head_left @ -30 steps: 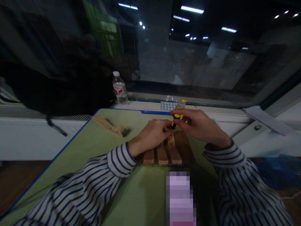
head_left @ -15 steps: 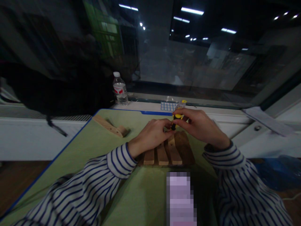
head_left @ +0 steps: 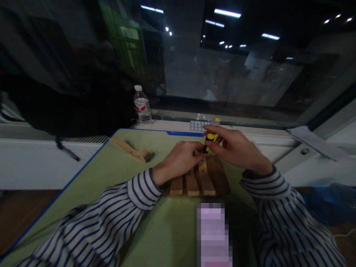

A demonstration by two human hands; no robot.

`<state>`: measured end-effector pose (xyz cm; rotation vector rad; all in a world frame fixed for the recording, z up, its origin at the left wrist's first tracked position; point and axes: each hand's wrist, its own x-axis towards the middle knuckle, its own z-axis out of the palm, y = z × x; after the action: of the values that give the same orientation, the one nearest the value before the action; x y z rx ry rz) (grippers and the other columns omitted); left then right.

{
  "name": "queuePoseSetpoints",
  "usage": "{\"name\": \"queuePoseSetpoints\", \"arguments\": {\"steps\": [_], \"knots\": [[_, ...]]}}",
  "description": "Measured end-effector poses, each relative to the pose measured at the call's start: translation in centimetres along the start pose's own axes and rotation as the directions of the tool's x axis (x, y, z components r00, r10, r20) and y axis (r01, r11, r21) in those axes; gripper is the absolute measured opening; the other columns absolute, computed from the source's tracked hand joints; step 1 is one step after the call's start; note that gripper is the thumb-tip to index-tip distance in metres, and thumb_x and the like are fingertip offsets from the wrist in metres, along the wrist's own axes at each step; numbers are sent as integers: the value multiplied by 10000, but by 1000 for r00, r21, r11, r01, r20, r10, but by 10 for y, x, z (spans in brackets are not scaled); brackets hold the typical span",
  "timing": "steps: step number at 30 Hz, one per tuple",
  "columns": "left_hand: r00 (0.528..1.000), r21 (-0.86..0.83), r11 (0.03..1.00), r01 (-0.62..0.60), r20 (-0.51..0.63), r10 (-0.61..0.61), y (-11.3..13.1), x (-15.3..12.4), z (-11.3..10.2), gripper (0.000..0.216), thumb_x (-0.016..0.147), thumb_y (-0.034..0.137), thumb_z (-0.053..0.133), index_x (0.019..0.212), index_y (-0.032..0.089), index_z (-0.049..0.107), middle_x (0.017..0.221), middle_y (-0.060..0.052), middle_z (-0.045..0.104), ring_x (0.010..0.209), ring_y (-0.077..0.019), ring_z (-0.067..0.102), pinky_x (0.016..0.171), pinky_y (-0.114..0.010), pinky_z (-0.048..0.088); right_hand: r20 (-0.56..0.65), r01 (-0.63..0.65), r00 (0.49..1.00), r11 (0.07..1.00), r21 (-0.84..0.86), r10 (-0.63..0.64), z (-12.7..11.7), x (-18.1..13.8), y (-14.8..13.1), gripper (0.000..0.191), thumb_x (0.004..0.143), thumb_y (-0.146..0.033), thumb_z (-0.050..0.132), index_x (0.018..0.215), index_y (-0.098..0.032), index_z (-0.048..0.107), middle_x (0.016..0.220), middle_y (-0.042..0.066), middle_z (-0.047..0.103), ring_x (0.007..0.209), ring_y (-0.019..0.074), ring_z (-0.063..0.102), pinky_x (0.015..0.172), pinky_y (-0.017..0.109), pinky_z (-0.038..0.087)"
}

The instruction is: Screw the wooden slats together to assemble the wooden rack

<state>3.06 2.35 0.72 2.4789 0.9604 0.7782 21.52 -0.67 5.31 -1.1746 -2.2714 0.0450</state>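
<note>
My right hand (head_left: 232, 146) has its thumb and fingers about the yellow-and-black handle of a short screwdriver (head_left: 210, 137); the index finger is raised off the handle's top. The screwdriver stands nearly upright, its tip hidden. My left hand (head_left: 182, 157) is closed, thumb and fingertips pinching around the screwdriver's black lower end. Whether a screw is between them is hidden. Beneath both hands lies a dark brown wooden board (head_left: 219, 172). Several lighter wooden strips (head_left: 206, 181) rest side by side on it, their far ends partly covered by my left hand.
A loose wooden piece with a raised round end (head_left: 128, 149) lies at the table's far left. The green table (head_left: 161, 226) has a blue edge. On the window sill stand a water bottle (head_left: 142, 105) and a small clear bag (head_left: 214, 122). A pixelated patch covers the near middle.
My right index finger has lifted away from the top of the screwdriver handle, and the handle has turned slightly. My left hand and the wooden pieces stay where they were.
</note>
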Motion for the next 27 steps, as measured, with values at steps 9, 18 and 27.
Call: {"name": "queuePoseSetpoints", "arguments": {"steps": [9,18,27], "knots": [[999,2,1000,-1,39,1,-1,1,-2,189,873,233,517,917,168,689,778,-29,694,664,-150,602,579,-243,392,1,66,998,996,-52,-66,0,-1,-1,326,885,-216,520,1190,-144,612,1135,81,692,829,166,675,752,291,525],[999,-20,999,45,12,-45,2,1,-5,230,859,296,565,993,161,694,915,-64,717,819,-187,644,705,-274,463,-13,73,997,991,-108,-75,1,0,3,283,903,-274,520,1148,-175,622,1133,91,690,1008,226,651,861,364,497],[999,18,999,43,-15,-42,3,-1,-3,198,866,310,580,963,175,688,884,-47,720,761,-173,642,633,-255,427,8,58,998,989,-139,-57,2,1,1,288,911,-300,511,1145,-163,609,1121,100,689,999,243,646,840,374,493]]}}
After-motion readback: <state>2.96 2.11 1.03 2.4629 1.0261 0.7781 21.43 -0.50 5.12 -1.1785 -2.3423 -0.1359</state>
